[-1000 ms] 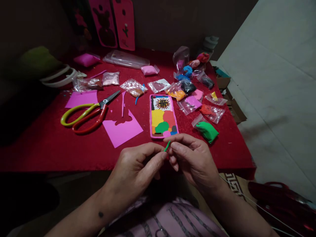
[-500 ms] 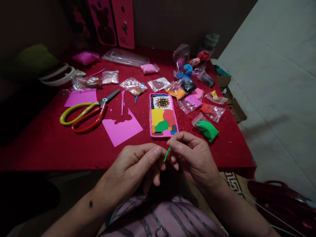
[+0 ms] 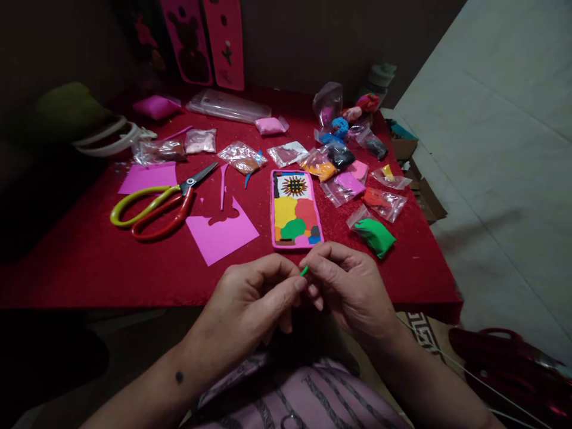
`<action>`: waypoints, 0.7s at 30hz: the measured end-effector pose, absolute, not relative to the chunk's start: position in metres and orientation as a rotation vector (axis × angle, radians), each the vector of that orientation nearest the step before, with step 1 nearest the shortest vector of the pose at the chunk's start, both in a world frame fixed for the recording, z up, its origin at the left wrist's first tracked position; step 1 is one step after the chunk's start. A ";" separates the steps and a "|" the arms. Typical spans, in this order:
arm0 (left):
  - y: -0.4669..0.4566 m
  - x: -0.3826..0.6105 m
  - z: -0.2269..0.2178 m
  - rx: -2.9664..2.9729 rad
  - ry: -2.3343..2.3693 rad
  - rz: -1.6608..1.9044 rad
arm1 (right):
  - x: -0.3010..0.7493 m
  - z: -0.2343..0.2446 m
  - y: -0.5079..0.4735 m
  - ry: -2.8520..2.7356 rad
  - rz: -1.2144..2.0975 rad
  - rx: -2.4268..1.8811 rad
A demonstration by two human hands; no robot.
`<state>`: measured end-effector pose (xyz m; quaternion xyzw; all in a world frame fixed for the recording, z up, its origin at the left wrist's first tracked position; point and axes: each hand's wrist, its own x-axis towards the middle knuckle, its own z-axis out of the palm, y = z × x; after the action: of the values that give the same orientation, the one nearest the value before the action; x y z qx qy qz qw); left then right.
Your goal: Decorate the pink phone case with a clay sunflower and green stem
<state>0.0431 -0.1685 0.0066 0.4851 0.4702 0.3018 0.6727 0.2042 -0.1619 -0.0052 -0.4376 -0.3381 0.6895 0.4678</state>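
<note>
In the head view, the left hand and the right hand met just above the near edge of the red table. Both were pinched, thumb against forefinger, on a thin green clay strand; only a short bit of it showed between the fingertips. The strand looked very light and soft, likely to stretch, flatten or tear under a firm squeeze and perhaps slightly tacky. A gentle pinch at each end, with the middle left free, seemed the safest hold.

Just beyond the hands lay a pink phone case, its back filled with patches of yellow, red, green and blue clay under a sun design. To its right, small clear zip bags each held one lump of clay: a green clay bag nearest, a red clay bag, a pink clay bag, an orange clay bag and a black clay bag. Whether the bags were sealed could not be told. Scissors and a cut pink foam sheet lay to the left.
</note>
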 end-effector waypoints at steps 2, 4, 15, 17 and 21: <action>-0.168 0.041 0.007 1.101 1.047 0.664 | 0.204 -0.004 -0.162 -0.786 1.695 -1.053; -0.168 0.040 0.007 1.099 1.028 0.654 | 0.205 -0.005 -0.162 -0.771 1.701 -1.025; -0.167 0.035 0.005 1.116 1.046 0.586 | 0.209 -0.005 -0.162 -0.860 1.739 -1.028; -0.167 0.034 0.005 1.107 1.054 0.588 | 0.209 -0.005 -0.162 -0.853 1.732 -1.042; -0.167 0.036 0.004 1.117 1.045 0.610 | 0.208 -0.006 -0.162 -0.854 1.726 -1.045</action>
<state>0.0357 -0.1675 0.0044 0.4975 0.4655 0.2717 0.6797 0.2076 -0.1618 -0.0055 -0.4239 -0.3468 0.7005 0.4575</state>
